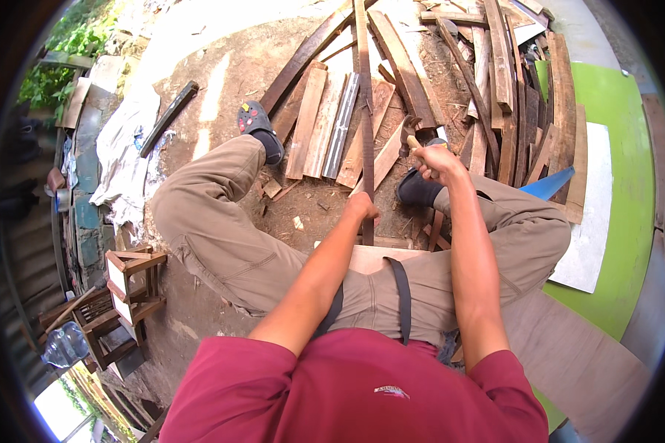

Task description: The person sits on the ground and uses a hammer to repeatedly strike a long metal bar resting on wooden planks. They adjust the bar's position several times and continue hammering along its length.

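Note:
My left hand [363, 207] is closed around the near part of a long, narrow, dark wooden strip [366, 96], which runs away from me between my legs. In my right hand [437, 163] is a claw hammer [408, 136], its handle gripped and its metal head just right of the strip. Head and strip look close together, but I cannot tell if they touch. Below my left hand, a pale board [377, 258] lies between my thighs. My feet, in dark clogs [260, 131], rest on either side of the wood.
Loose planks [307, 125] fan out ahead, with a larger pile of old boards [502, 88] to the right. A blue saw blade [548, 184] lies by my right knee, near a green panel [606, 133]. Leftward are a small wooden frame [129, 295] and white cloth [129, 148].

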`<state>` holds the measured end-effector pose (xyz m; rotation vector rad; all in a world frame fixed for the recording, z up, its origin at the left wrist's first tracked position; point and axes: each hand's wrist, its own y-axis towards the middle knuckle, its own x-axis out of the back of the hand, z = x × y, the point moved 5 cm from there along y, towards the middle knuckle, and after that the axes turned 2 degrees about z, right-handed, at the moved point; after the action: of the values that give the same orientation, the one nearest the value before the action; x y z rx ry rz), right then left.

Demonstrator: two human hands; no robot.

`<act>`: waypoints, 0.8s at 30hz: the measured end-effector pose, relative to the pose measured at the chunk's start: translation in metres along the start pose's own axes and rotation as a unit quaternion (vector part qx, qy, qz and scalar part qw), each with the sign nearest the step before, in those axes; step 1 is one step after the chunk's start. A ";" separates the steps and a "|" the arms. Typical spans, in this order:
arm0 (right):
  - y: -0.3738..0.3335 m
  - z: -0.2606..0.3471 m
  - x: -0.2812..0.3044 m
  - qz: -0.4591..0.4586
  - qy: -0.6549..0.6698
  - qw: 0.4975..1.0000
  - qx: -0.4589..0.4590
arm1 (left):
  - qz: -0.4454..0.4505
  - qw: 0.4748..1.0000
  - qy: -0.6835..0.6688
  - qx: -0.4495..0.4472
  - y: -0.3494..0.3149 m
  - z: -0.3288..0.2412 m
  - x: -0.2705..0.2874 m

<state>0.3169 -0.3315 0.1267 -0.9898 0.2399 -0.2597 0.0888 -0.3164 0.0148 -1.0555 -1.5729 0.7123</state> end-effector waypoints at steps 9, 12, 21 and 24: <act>-0.022 0.003 -0.011 -0.017 0.006 0.999 0.028 | -0.128 0.989 -0.027 -0.062 0.008 0.014 0.067; -0.036 0.006 -0.015 -0.030 0.020 0.999 0.037 | -0.154 0.984 -0.043 -0.083 -0.003 0.014 0.074; -0.049 -0.021 0.005 -0.060 0.226 0.970 0.063 | -0.147 0.975 0.006 -0.166 -0.026 -0.020 0.045; -0.079 -0.027 -0.012 -0.023 0.332 0.940 0.074 | -0.165 0.970 -0.027 -0.175 -0.023 -0.011 0.042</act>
<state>0.2885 -0.3903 0.1804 -0.7300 0.8022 -0.6449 0.0913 -0.2893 0.0562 -0.9932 -1.9093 0.2414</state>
